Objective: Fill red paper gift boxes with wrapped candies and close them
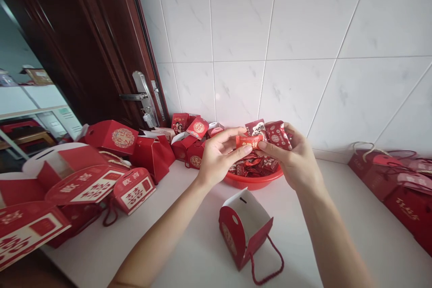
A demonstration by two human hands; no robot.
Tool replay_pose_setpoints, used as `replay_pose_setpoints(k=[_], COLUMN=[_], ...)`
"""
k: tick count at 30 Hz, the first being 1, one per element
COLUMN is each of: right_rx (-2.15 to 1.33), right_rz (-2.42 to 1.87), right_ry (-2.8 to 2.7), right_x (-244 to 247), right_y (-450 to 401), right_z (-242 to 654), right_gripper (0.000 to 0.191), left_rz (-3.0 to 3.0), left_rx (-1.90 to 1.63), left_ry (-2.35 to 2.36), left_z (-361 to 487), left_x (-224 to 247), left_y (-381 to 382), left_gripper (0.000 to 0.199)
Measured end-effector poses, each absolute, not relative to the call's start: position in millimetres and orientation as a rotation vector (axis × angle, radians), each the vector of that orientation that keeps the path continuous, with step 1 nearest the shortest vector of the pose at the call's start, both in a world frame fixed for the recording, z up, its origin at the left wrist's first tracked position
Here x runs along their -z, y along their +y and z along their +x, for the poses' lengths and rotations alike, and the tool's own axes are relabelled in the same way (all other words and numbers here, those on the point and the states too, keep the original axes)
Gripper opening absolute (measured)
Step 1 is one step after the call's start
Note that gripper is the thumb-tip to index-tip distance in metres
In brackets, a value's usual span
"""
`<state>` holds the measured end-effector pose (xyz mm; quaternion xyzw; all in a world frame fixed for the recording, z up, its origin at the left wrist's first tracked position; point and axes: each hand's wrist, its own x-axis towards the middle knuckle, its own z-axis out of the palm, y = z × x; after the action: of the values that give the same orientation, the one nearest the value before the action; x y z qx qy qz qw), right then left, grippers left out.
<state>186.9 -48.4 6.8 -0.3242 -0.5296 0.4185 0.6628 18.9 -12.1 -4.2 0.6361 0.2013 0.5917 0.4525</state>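
Over a red plastic basin (251, 183) full of wrapped sweets (249, 167), both my hands are raised close together. My left hand (221, 153) pinches one end of a small orange-red wrapped candy (249, 142) between thumb and fingers. The thumb of my right hand (297, 157) reaches the candy's other end, and its fingers hold a dark red candy packet (279, 135). A maroon and white packet (256, 128) stands up between the hands; which hand supports it I cannot tell. Nearer to me, an open red gift box (246, 229) stands with its rope handle hanging out on the right.
Several red gift boxes (135, 189) crowd the left side of the white table (189, 252). Smaller red boxes (192, 141) sit by the tiled wall (243, 31). Red bags with rope handles (398, 189) line the right edge. A dark wooden door (97, 40) stands at back left.
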Motion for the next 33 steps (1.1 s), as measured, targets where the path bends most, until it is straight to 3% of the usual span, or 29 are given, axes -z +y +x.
replay_pose_setpoints(k=[9,33], right_rx=[-0.892,-0.646], right_rz=[-0.737,-0.888], right_ry=[-1.183,-1.317], right_x=[-8.7,-14.8], right_y=[-51.8,-59.0], right_z=[184.5,190.0], right_gripper=[0.041,0.032], left_rz=[1.58,1.721], left_rx=[-1.338,-1.334], left_ry=[0.436,0.541], left_z=[19.0,17.3], left_x=[4.9,5.8], left_y=[-11.1,-11.7], left_gripper=[0.021,0.025])
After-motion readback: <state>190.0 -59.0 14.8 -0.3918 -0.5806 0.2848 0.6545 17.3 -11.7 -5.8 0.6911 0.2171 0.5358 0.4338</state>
